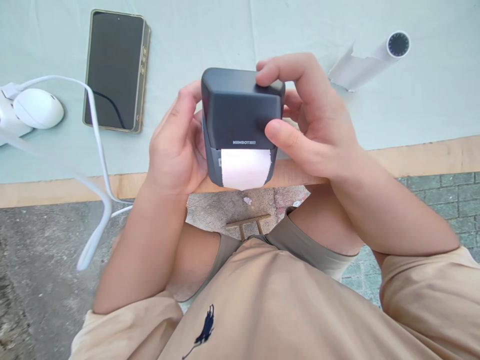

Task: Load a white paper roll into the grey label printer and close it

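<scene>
A small black label printer [242, 112] with NIIMBOT lettering is held up over the table's near edge. A strip of white label paper [245, 168] comes out of its front slot and curls down, its end ragged. My left hand [178, 140] is wrapped round the printer's left side, its fingers partly hidden behind it. On the other side, my right hand [315, 115] grips the printer with the thumb on its front and the index finger on top. The printer's cover looks closed; its underside and back are hidden.
A phone [114, 70] in a clear case lies at the upper left on the pale table cover [210, 30]. White cables [95, 125], a rounded white device [39, 108] and a charger sit at far left. A torn paper roll [369, 62] lies at upper right.
</scene>
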### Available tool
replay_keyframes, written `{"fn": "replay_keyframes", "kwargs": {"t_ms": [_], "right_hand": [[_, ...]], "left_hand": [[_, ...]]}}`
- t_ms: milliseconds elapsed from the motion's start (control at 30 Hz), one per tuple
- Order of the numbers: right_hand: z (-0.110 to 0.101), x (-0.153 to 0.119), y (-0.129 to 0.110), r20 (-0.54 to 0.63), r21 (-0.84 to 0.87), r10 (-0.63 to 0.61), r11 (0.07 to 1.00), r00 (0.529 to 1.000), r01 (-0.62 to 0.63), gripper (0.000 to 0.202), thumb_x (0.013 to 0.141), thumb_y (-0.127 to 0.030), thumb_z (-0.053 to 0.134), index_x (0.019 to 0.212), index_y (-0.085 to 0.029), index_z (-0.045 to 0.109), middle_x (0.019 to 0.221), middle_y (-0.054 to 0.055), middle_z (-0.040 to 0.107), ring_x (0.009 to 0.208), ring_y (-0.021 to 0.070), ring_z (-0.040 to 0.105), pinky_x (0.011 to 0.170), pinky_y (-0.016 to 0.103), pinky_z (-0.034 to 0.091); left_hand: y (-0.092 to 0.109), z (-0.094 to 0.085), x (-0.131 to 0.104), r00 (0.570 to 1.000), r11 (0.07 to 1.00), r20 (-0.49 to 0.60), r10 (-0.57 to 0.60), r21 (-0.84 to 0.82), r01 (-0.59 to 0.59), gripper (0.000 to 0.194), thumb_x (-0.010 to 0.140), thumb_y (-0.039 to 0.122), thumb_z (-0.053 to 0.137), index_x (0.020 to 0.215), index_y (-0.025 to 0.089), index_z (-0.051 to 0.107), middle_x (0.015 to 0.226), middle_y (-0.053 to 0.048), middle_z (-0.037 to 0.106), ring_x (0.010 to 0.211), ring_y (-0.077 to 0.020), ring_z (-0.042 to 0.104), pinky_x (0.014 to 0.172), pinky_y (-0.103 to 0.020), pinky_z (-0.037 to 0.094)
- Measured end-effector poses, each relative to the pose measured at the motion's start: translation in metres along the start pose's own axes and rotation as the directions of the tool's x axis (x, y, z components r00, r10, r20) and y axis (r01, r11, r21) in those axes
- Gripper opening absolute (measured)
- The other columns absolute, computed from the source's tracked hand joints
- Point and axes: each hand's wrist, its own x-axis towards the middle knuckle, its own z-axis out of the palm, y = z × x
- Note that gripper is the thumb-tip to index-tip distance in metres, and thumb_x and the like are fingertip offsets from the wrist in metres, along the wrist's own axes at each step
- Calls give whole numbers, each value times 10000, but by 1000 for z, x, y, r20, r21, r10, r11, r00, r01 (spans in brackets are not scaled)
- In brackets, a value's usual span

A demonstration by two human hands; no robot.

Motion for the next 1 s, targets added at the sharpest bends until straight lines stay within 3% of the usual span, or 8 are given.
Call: {"fn": "replay_keyframes", "kwargs": {"t_ms": [167, 333, 467, 567, 633, 767, 900, 1000], "right_hand": [[1, -1, 2, -19, 29, 41, 999, 999, -41, 345, 919, -328, 500, 1237, -201, 453, 1297, 8, 501, 1071, 70, 550, 863, 201, 519], [1, 0, 2, -27, 14, 40, 999, 999, -39, 314, 924, -330, 497, 1217, -229, 441, 1301, 4, 495, 1147, 94, 547, 817, 201, 550], [4, 2, 4, -53, -1, -38, 999, 998, 38, 328, 920, -362, 515, 1213, -236, 436, 1335, 27, 471, 1287, 148, 472, 949, 269, 553], [7, 3, 6, -56, -22, -35, 999, 998, 34, 407, 926, -452, 490, 1258, -231, 404, 1385, 49, 435, 1317, 177, 453, 957, 296, 561], [7, 4, 6, -33, -59, -28, 998, 999, 26, 446, 940, -490, 446, 1295, -227, 381, 1417, 56, 407, 1329, 182, 446, 957, 294, 563], [3, 3, 4, 62, -111, -80, 990, 995, 86, 480, 956, -397, 427, 1387, -217, 316, 1492, 37, 336, 1343, 170, 435, 1000, 275, 551], [-2, 2, 0, 155, -127, -49, 989, 987, 69, 671, 897, -432, 542, 1458, -230, 233, 1557, 24, 228, 1295, 157, 477, 914, 201, 582], [-5, 3, -2, 125, -220, -79, 970, 989, 105, 676, 883, -476, 563, 1438, -192, 301, 1541, 35, 277, 1402, 168, 382, 918, 176, 578]], "left_hand": [[4, -6, 6, 997, 1000, 72, 22, 0, -22, 339, 950, 223, 328, 1154, 71, 552, 956, -65, 642, 1124, -223, 653, 1154, -556, 388], [3, -4, 5, 979, 1000, 201, 25, 7, -27, 367, 960, 313, 377, 1237, 124, 523, 1109, -65, 626, 1223, -242, 596, 1166, -548, 382], [7, 0, 3, 994, 999, 101, -35, 26, 33, 431, 984, 398, 309, 1260, 155, 535, 1259, -79, 605, 1423, -226, 414, 1254, -433, 290], [8, 1, 4, 993, 998, 100, -55, 1, 55, 540, 1002, 416, 172, 1303, 115, 505, 1247, -92, 609, 1467, -230, 348, 1251, -482, 272], [6, -1, 5, 994, 1000, 112, 3, 6, -4, 528, 1010, 381, 155, 1301, 97, 492, 1206, -85, 619, 1473, -232, 337, 1235, -529, 271], [5, -7, 4, 995, 998, 84, 61, -5, -61, 446, 1011, 312, 220, 1247, 63, 505, 1067, -73, 644, 1439, -236, 393, 1229, -563, 242], [8, -6, 4, 998, 997, 61, 33, -70, -28, 373, 997, 244, 278, 1197, 55, 530, 1027, -64, 618, 1369, -280, 480, 1221, -626, 202], [10, -2, 4, 998, 999, 63, 10, -50, -7, 484, 1003, 286, 135, 1133, 55, 541, 1074, -81, 603, 1435, -288, 391, 1201, -640, 223]]}}
